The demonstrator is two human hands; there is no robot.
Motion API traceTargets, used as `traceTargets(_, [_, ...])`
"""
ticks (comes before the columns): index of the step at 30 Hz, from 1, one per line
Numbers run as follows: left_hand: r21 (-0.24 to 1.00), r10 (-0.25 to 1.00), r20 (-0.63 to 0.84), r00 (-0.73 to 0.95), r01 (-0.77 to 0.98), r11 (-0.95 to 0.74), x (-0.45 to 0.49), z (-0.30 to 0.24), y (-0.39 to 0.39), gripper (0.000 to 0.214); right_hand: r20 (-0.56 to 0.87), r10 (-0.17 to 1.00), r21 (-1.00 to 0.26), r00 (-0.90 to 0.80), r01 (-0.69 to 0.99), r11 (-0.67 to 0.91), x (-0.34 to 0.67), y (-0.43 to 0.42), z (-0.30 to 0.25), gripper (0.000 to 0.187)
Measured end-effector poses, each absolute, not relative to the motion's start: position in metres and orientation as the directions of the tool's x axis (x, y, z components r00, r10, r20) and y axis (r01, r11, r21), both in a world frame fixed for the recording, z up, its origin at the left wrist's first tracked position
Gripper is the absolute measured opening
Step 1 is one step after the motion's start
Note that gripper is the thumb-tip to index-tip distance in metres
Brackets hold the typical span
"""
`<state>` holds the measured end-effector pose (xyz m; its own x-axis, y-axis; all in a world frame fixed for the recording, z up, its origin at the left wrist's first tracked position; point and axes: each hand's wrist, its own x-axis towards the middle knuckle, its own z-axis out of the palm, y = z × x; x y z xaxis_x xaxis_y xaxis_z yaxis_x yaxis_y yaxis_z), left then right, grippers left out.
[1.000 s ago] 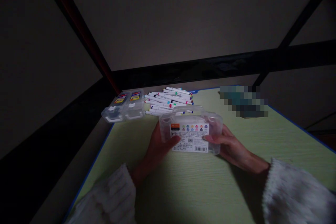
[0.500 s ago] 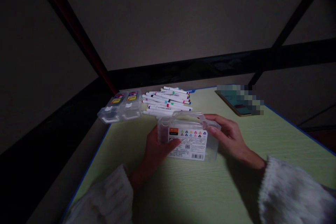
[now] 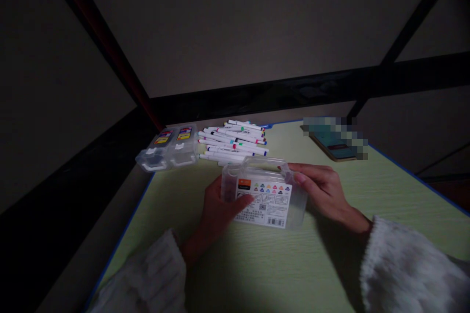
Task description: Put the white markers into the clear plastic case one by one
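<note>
Head view: your right hand has shifted from the clear case's side to its top edge, fingers curled over it; your left hand still pinches the other end.

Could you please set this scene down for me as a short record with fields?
Surface: pale green table with a blue edge
Left hand: grips the left end of the clear plastic case, thumb on its printed label
Right hand: holds the case's right end, fingers along its top edge
Behind: loose markers in a pile; two clear cases at the left corner
Light: dim
</note>
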<state>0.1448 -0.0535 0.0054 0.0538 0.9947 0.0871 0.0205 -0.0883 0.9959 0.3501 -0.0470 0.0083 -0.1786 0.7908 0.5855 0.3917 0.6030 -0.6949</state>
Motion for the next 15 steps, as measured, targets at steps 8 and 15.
traceTargets(8, [0.998, 0.997, 0.062, 0.053, 0.001, -0.062, 0.1453, 0.0051, -0.0547, 0.030, 0.587, 0.789, -0.686, -0.182, 0.406, 0.604, 0.3486, -0.0486, 0.0107, 0.024])
traceTargets(15, [0.996, 0.994, 0.079, 0.071, 0.040, -0.082, 0.1443, 0.0076, -0.0549, 0.029, 0.415, 0.910, -0.890, 0.002, 0.211, 0.405, 0.3423, -0.0518, 0.0106, 0.042])
